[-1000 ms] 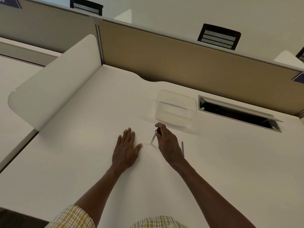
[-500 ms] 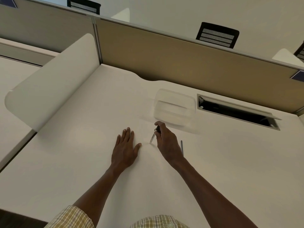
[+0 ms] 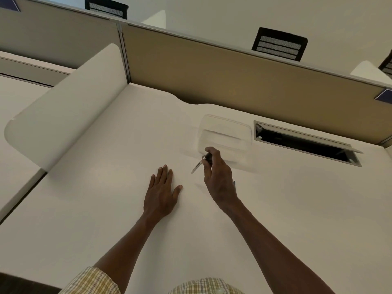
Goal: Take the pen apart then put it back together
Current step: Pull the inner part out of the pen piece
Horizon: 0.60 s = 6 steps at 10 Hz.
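My right hand [image 3: 218, 177] pinches a clear pen barrel [image 3: 197, 165] with a dark end between thumb and fingers, its free tip slanting down to the left just above the white desk [image 3: 106, 198]. A thin dark pen part [image 3: 234, 183] lies on the desk just right of that hand, mostly hidden behind it. My left hand [image 3: 161, 192] rests flat on the desk, palm down, fingers together, a short way left of the barrel and not touching it.
A clear plastic box [image 3: 224, 134] stands on the desk just beyond my right hand. An open cable slot [image 3: 305, 143] is cut into the desk at the right. A tan partition [image 3: 233, 77] closes the far edge; a white divider [image 3: 63, 107] stands at left.
My right hand has lifted the barrel slightly off the desk and now hides most of the thin part beside it. My left hand has stayed flat.
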Tool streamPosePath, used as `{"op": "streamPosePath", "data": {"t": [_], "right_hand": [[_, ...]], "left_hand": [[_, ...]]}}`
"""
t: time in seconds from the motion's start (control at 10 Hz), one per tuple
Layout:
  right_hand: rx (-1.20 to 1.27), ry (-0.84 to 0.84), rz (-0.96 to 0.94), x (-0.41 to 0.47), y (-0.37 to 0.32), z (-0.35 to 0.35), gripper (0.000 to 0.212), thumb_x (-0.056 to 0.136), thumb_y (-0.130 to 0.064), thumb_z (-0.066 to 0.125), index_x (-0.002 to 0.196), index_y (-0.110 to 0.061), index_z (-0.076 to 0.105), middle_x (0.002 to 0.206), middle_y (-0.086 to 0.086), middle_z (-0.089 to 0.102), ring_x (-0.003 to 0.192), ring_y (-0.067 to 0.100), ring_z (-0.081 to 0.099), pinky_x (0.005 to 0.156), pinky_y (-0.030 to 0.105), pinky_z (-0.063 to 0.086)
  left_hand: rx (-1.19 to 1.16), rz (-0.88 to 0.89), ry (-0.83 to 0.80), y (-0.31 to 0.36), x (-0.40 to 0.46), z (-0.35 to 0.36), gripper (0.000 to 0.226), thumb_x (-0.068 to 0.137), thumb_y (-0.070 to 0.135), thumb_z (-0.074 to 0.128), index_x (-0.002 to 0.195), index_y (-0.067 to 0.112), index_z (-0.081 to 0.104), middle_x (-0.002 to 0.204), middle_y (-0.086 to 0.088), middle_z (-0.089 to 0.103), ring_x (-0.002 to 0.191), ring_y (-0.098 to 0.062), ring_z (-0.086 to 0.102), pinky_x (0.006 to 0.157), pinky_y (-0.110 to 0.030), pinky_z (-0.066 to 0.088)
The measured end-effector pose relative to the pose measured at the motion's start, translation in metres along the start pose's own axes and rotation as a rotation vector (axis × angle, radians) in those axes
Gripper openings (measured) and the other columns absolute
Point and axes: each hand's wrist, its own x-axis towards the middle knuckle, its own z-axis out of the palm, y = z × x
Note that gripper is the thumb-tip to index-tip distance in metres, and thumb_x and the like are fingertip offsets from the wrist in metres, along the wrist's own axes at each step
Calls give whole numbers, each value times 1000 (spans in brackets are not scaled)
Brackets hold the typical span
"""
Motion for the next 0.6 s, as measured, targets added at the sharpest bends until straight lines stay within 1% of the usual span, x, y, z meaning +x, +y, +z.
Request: {"op": "streamPosePath", "data": {"t": [0.1, 0.2, 0.4, 0.5, 0.6], "right_hand": [[-55, -153, 5, -9, 5, 8, 32, 96, -9, 54, 122, -23, 41, 92, -1, 65, 79, 15, 62, 65, 21, 46], [-71, -215, 1, -10, 9, 13, 30, 95, -9, 51, 119, -24, 39, 86, 1, 63, 75, 19, 62, 63, 31, 50], [-71, -225, 11, -8, 10, 14, 30, 95, -11, 50, 119, -25, 39, 86, -2, 62, 73, 18, 59, 62, 30, 48], [-83, -216, 11, -10, 11, 16, 32, 95, -10, 50, 120, -26, 39, 86, -3, 61, 70, 15, 56, 60, 27, 46], [-93, -209, 8, -10, 12, 16, 33, 95, -10, 51, 121, -25, 39, 88, -6, 60, 69, 10, 54, 61, 22, 39]], "left_hand": [[15, -3, -2, 0, 0, 0, 71, 101, 52, 29, 155, 9, 14, 165, -8, 3, 152, -19, -3, 124, -38, 3], [15, 1, 1, -1, 0, 1, 71, 101, 51, 29, 155, 8, 14, 165, -8, 3, 152, -20, -2, 124, -38, 3], [19, -1, 5, -2, 0, 2, 71, 100, 52, 28, 155, 9, 16, 165, -9, 4, 152, -20, -1, 124, -38, 4], [16, 2, 8, -3, 1, 3, 71, 100, 52, 29, 154, 8, 16, 165, -9, 4, 152, -20, -1, 124, -38, 4], [21, 0, 3, -3, 1, 3, 71, 100, 52, 28, 155, 9, 16, 165, -8, 4, 152, -19, -2, 124, -38, 4]]}}
